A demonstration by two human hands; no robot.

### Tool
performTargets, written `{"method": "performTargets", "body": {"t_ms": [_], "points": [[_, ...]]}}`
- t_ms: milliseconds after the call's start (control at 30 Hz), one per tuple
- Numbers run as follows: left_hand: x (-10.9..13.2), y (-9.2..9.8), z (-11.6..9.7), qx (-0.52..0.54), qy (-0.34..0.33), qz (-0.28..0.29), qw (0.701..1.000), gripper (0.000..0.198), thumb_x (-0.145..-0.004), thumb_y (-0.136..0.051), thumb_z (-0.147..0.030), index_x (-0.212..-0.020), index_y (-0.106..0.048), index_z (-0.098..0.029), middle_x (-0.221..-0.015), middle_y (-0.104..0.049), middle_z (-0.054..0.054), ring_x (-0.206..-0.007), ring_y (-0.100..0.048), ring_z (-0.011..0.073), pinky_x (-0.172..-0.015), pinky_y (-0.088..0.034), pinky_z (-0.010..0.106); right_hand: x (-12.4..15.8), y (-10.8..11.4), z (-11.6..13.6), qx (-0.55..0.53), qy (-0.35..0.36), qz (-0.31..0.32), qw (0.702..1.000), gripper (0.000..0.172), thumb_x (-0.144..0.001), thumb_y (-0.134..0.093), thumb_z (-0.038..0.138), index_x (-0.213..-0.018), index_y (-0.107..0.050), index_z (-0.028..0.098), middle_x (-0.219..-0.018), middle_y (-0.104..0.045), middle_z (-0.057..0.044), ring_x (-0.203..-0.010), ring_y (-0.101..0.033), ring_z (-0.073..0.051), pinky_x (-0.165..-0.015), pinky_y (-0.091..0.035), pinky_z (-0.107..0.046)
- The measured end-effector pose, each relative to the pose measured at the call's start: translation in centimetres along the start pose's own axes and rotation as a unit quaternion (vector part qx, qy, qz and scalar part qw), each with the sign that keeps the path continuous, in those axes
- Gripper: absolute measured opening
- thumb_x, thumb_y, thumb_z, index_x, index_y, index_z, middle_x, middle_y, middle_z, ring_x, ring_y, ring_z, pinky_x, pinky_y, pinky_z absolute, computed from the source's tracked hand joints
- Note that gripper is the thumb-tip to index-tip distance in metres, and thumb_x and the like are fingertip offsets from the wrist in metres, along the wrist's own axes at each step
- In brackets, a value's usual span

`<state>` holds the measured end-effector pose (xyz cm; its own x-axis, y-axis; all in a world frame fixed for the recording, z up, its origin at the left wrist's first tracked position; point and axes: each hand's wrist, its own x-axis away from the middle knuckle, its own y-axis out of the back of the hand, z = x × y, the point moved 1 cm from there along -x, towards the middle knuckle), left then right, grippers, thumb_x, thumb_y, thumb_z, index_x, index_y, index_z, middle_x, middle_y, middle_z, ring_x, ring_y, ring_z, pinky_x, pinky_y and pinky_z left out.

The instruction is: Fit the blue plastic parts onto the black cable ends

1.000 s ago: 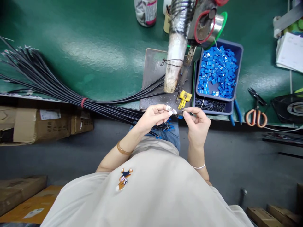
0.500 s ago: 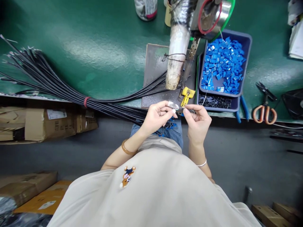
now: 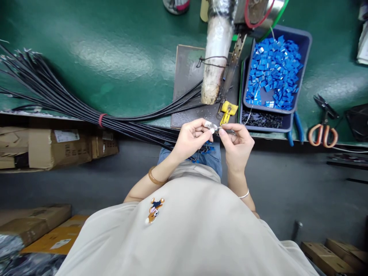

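Observation:
My left hand [image 3: 192, 138] is closed in a pinch at the bench edge, a whitish wrap [image 3: 211, 125] round its index fingertip. My right hand [image 3: 238, 142] pinches close beside it, fingertips almost meeting the left ones. Something small and thin, perhaps wire, lies between the fingertips, but it is too small to make out. A bundle of black cables [image 3: 126, 125] runs under my left hand, with blue connectors [image 3: 206, 148] on the ends over my lap. Just beyond the fingertips sits a yellow clip-like piece [image 3: 229, 110] on a metal bar.
A wrapped nozzle-like tube [image 3: 212, 73] hangs over a dark board [image 3: 184, 73]. At right stand a bin of blue connectors [image 3: 306, 53] and, beneath it, a bin of small black parts [image 3: 263, 119]. Blue-handled pliers [image 3: 299, 128] and orange-handled scissors [image 3: 323, 134] lie farther right.
My right hand has shifted slightly left, and its fingertips are closer to the left ones. The whole view has tilted a little.

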<state>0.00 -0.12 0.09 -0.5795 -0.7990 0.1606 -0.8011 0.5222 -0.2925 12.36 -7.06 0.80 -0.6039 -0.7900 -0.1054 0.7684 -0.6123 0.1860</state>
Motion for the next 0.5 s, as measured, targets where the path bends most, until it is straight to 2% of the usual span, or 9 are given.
{"method": "performTargets", "body": {"t_ms": [333, 500], "points": [[-0.09, -0.02, 0.44, -0.014, -0.030, -0.006, 0.999, 0.019, -0.082, -0.068, -0.031, -0.079, -0.060, -0.014, -0.065, -0.062, -0.001, -0.048, -0.048, 0.0019, -0.044, -0.037, 0.013, 0.05, -0.12, 0.03, 0.022, -0.010, -0.003, 1.000, 0.011, -0.080, -0.071, 0.030, -0.087, -0.069, 0.021, -0.081, -0.064, 0.001, -0.063, -0.056, -0.007, -0.054, -0.045, -0.020], [0.01, -0.16, 0.52, -0.047, -0.053, -0.008, 0.997, 0.015, -0.084, -0.066, -0.028, -0.081, -0.062, -0.014, -0.068, -0.062, -0.001, -0.052, -0.049, 0.0024, -0.047, -0.039, 0.014, 0.03, 0.03, -0.03, 0.033, -0.009, 0.002, 0.999, 0.013, -0.081, -0.070, 0.031, -0.088, -0.068, 0.021, -0.080, -0.063, 0.002, -0.057, -0.049, -0.005, -0.049, -0.039, -0.019]]}}
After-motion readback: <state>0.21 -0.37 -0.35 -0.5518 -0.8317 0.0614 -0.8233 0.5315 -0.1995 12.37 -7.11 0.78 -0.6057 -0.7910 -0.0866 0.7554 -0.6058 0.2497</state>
